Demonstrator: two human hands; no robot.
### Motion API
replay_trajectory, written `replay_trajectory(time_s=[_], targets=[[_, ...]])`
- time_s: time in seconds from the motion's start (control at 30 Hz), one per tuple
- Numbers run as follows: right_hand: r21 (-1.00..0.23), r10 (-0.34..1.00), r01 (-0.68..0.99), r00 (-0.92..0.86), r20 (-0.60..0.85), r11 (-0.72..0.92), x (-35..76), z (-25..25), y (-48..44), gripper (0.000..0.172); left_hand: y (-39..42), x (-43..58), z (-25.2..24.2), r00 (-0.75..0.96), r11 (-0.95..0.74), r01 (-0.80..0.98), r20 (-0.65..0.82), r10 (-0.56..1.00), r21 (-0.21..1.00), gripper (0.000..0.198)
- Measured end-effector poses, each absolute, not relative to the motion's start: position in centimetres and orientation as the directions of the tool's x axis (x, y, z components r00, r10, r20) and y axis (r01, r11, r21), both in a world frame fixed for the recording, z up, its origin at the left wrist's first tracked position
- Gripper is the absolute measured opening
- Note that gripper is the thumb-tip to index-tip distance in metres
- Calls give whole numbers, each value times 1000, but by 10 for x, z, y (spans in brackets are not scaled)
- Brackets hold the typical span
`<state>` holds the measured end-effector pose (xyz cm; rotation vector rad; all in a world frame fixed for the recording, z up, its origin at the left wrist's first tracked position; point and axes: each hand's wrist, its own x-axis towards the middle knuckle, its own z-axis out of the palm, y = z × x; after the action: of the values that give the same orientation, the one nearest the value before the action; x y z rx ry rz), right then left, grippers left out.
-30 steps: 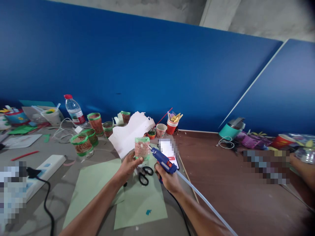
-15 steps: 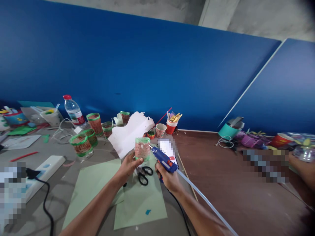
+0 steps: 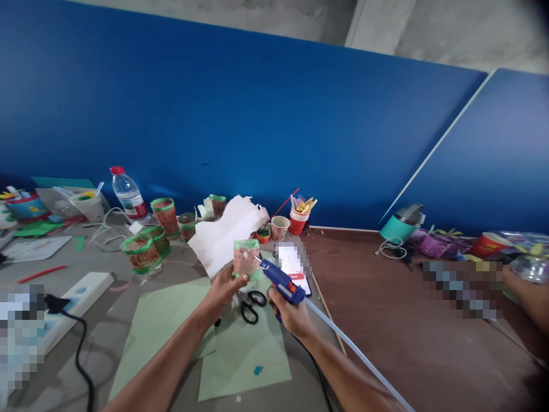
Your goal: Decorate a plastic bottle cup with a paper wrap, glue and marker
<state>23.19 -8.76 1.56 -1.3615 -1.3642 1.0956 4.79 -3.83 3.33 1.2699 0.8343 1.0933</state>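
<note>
Between the thumb and fingers of my left hand [image 3: 227, 288] is a small cup [image 3: 246, 258], reddish-brown with green bands at rim and base. My right hand [image 3: 291, 312] is wrapped round a blue glue gun [image 3: 283, 280], its nozzle close to the cup's right side; I cannot tell whether they touch. A long, pale glue stick [image 3: 343, 339] trails out of the gun's back. Black-handled scissors [image 3: 253, 306] lie below the cup on a pale green paper sheet [image 3: 249, 357]. A torn white sheet [image 3: 229, 229] stands just behind my left hand.
Similar decorated cups [image 3: 141, 254] stand left, near a water bottle [image 3: 128, 197]. A power strip [image 3: 81, 294] lies front left. A phone [image 3: 294, 263] is beyond the glue gun. Behind it is a paper cup of wooden cutlery [image 3: 299, 220]. Another person's hand [image 3: 525, 292] is far right.
The cup in my left hand has turned slightly and shifted a little left. The glue gun has moved slightly left and down with my right hand.
</note>
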Motion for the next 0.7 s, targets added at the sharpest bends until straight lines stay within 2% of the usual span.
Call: replay_trajectory(time_s=[0.37,0.47,0.6,0.7], targets=[[-984,999,179,33,-17,-22,229,22,-89,45,-40,50,38,256,-35,-171,79,964,985,60],[-997,996,79,90,4,-3,229,24,-86,45,-39,51,38,263,-23,-181,71,962,983,63],[-978,985,-141,102,142,155,233,25,-79,43,-37,50,33,256,-10,-187,59,965,982,64],[-957,974,-184,78,214,225,237,26,-78,39,-34,48,28,253,-19,-199,70,965,980,61]])
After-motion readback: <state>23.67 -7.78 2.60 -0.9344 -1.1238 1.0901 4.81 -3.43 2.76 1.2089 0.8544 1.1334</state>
